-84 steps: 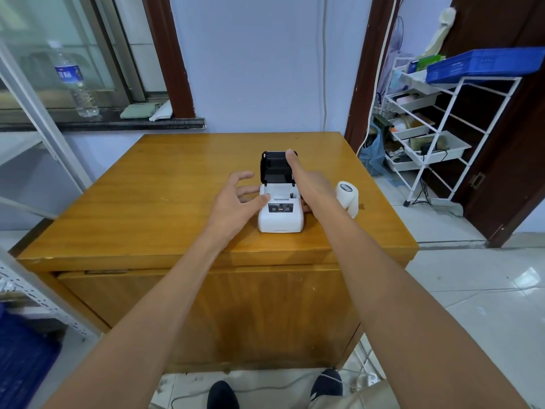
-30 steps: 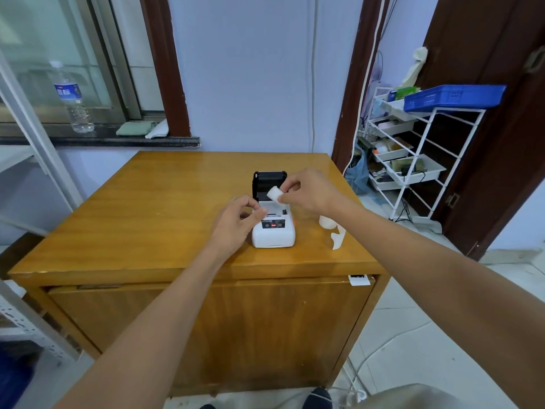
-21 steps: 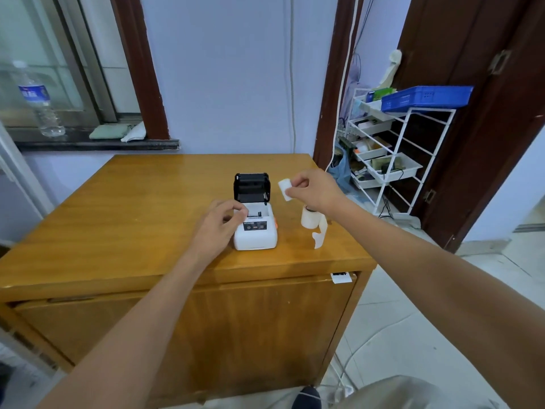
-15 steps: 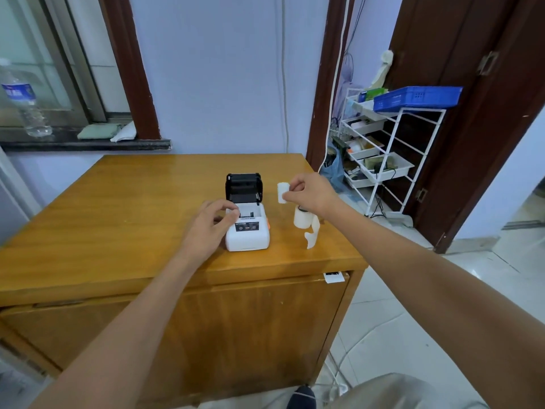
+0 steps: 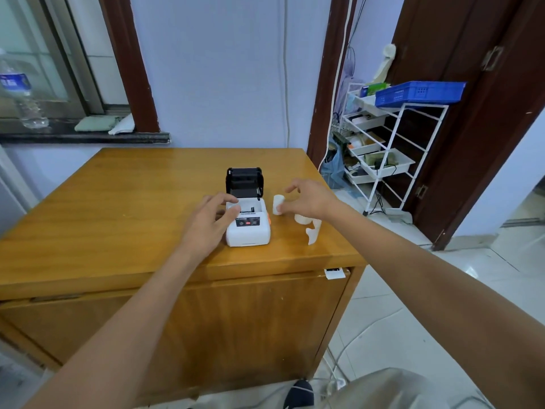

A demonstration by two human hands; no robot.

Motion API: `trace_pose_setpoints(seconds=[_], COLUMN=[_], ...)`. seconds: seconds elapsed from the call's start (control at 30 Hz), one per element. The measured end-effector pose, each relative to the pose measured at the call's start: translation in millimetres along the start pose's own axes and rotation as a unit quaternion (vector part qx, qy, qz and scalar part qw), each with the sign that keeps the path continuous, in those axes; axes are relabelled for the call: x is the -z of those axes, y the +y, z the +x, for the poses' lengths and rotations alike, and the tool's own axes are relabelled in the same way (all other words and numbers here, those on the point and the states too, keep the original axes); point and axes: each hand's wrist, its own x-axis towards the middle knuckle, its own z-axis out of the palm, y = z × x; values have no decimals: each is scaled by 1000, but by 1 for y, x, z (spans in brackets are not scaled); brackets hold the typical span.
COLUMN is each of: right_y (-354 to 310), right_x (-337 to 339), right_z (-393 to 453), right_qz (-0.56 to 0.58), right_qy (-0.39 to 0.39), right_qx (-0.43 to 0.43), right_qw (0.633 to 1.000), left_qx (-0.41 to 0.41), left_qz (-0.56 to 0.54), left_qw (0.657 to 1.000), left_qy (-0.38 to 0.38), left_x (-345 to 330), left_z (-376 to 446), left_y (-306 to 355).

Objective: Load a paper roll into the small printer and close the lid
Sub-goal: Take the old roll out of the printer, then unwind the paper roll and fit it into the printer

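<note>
White small roll [image 5: 278, 204] upright beside open-lidded printer [image 5: 247, 222], right grip [image 5: 306, 199] loosely spread, left grip [image 5: 211, 219] steadying printer.

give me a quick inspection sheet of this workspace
surface: wooden cabinet top, bare apart from the job's things
job's things: small printer with lid open; small white roll standing beside it; paper roll with loose tail behind right wrist
clutter: nothing seen
grippers: left hand resting on printer; right hand open, touching small white roll
cables: wall cable; floor cable
surroundings: white rack, blue tray, water bottle
</note>
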Motion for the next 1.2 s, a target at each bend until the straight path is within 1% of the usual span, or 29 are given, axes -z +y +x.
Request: trace_pose_setpoints(seconds=[0.1,0.2,0.3,0.4,0.53,0.6,0.63,0.67,0.77,0.83,0.93,1.0,1.07,1.13,1.2], right_y=[10,21,25,21,1,-16,-27,-36,-60,-69,-77,-78,-78,-76,-70], right_x=[5,6,4,3,5,2,-1,-6,-27,-42,-61,-67,-68,-69,-70], right_z=[-3,-10,-16,-25,-44,-56,-62,-67,-73,-70,-63,-59,-57,-56,-53], right_qz=[-71,-147,-135,-105,-38,-17,-12,-12,-31,-53,-92,-68,-25,5,24], right_qy=[-26,-36,6,53,102,127,141,154,195,219,258,265,253,246,257], right_qx=[-28,-45,-29,-7,55,100,126,153,216,242,259,267,269,261,259], right_qw=[997,987,990,993,993,987,982,976,956,944,926,924,929,933,931], left_qx=[-11,-18,-14,-2,8,5,-7,-24,-98,-131,-142,-148,-134,-98,-50], left_qz=[47,58,65,39,15,88,129,149,134,145,161,139,89,38,-48], left_qw=[999,998,998,999,1000,995,989,984,977,973,972,974,980,986,991], left_qy=[8,9,10,4,3,39,66,92,132,122,91,97,119,127,116], left_x=[0,1,1,1,2,3,3,4,9,10,9,10,11,11,13], left_z=[2,1,1,0,0,-1,-3,-6,-17,-21,-25,-26,-26,-25,-24], left_y=[-4,-4,-2,-3,-2,2,5,9,21,27,30,30,31,30,28])
